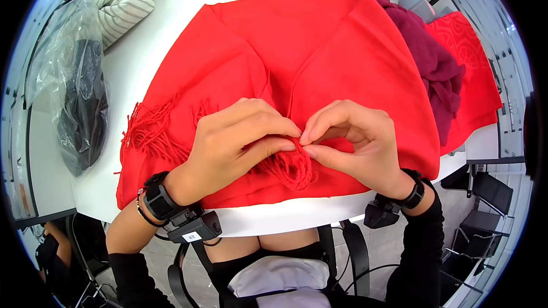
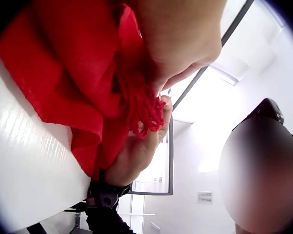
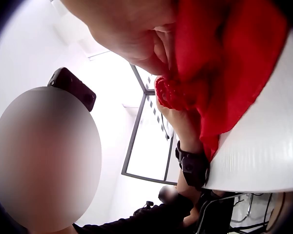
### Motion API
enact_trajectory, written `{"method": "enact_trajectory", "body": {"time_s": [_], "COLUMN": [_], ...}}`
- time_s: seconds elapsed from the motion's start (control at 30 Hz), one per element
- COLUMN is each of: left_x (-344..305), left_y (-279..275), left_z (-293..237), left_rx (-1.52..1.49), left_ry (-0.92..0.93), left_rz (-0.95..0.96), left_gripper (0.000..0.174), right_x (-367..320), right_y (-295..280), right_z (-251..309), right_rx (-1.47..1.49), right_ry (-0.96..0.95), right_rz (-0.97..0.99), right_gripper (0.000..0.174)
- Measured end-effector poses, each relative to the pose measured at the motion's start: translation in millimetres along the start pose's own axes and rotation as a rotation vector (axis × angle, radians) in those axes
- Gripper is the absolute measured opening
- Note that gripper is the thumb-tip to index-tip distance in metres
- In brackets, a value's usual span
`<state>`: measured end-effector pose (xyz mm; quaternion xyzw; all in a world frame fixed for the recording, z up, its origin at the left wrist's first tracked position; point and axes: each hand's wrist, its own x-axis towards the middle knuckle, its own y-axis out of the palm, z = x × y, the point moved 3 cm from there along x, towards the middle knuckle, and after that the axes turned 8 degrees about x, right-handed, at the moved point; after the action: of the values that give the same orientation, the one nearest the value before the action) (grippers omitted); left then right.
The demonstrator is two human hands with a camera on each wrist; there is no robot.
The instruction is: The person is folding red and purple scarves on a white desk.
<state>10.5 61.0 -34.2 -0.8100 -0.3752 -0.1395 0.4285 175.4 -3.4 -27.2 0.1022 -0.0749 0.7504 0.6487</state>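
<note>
A red cloth (image 1: 342, 51) with fringed ends is spread over the white table, its left fringe (image 1: 153, 131) lying loose. Near the table's front edge the left hand (image 1: 237, 142) pinches a bunch of red fringe (image 1: 290, 168) between thumb and fingers. Close against it, the right hand (image 1: 359, 142) pinches the top of the same bunch, fingertips nearly meeting the left ones. In the left wrist view the looped fringe (image 2: 147, 114) hangs below the left hand (image 2: 178, 39). The right wrist view shows the fringe (image 3: 168, 95) beside the right hand (image 3: 132, 34).
A clear plastic bag (image 1: 85, 97) with a dark item and a striped cloth roll (image 1: 123, 8) lie at the left. Maroon fabric (image 1: 428, 51) and a patterned red cloth (image 1: 465, 63) are at the right, with a grey container (image 1: 416, 3) at the back right.
</note>
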Motion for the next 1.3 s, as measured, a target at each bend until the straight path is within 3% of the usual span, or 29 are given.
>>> {"method": "enact_trajectory", "body": {"time_s": [0.17, 0.4, 0.63, 0.77, 1.17, 1.3], "left_x": [-1.7, 0.5, 2.3, 1.5, 2.6, 0.4], "left_y": [2.8, 1.6, 2.9, 4.1, 1.4, 3.8], "left_z": [2.5, -0.3, -2.3, -2.5, 6.9, 14.5], "left_rx": [-0.016, 0.072, 0.172, 0.172, 0.042, 0.040], "left_ry": [-0.080, -0.005, 0.044, 0.030, -0.177, -0.236], "left_rz": [0.034, 0.010, -0.035, -0.004, -0.012, -0.033], "left_gripper": [0.015, 0.018, 0.022, 0.022, 0.037, 0.035], "right_x": [0.2, 1.0, 1.0, 1.7, 4.7, 6.9], "right_y": [0.6, 1.0, 7.4, 7.3, 3.9, 0.5], "right_z": [-1.0, -2.7, -11.4, -9.8, -19.9, -22.3], "right_rx": [-0.038, -0.029, -0.162, -0.348, -0.046, 0.155], "right_ry": [-0.007, 0.022, 0.274, 0.085, 0.276, 0.306], "right_rz": [-0.007, -0.014, 0.121, 0.124, 0.102, 0.082], "right_gripper": [0.012, 0.020, 0.029, 0.020, 0.013, 0.015]}}
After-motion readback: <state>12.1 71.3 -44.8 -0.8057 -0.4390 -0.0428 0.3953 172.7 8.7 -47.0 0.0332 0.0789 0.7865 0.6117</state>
